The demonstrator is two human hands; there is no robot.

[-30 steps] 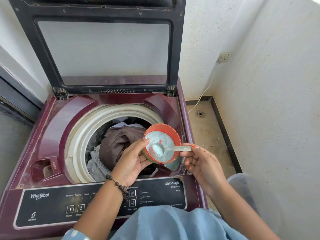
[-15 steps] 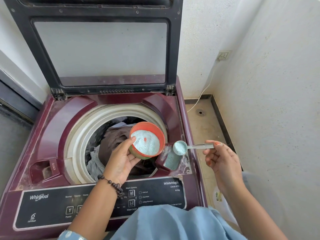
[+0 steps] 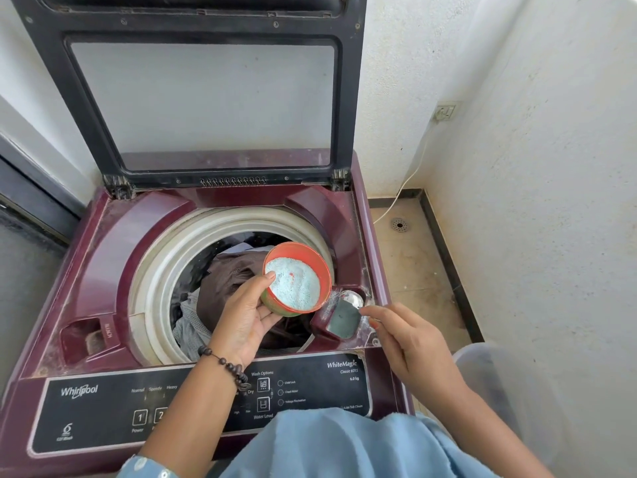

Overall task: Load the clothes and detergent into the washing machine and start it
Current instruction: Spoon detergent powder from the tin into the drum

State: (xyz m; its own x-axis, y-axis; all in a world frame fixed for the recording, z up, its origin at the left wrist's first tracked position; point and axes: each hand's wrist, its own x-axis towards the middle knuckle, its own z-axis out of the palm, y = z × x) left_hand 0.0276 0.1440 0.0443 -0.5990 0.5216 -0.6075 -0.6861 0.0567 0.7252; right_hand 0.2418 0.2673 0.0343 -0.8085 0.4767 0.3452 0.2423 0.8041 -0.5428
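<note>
Left hand (image 3: pixel 246 313): grips orange detergent bowl (image 3: pixel 297 277) over drum.
Right hand (image 3: pixel 410 339): pinches measuring spoon (image 3: pixel 355 300), tipped into detergent tray (image 3: pixel 339 317).
Clothes (image 3: pixel 227 281): in drum.
Advice: empty spoon fully inside tray; keep bowl level.

A: Spoon (image 3: pixel 355 300) position logged? It was loaded with powder and held level beside the bowl.

B: Logged as lowered into the detergent tray (image 3: pixel 339 317) and tipped by the right hand (image 3: pixel 410 343); the scoop is seen emptied, bare metal showing.
</note>
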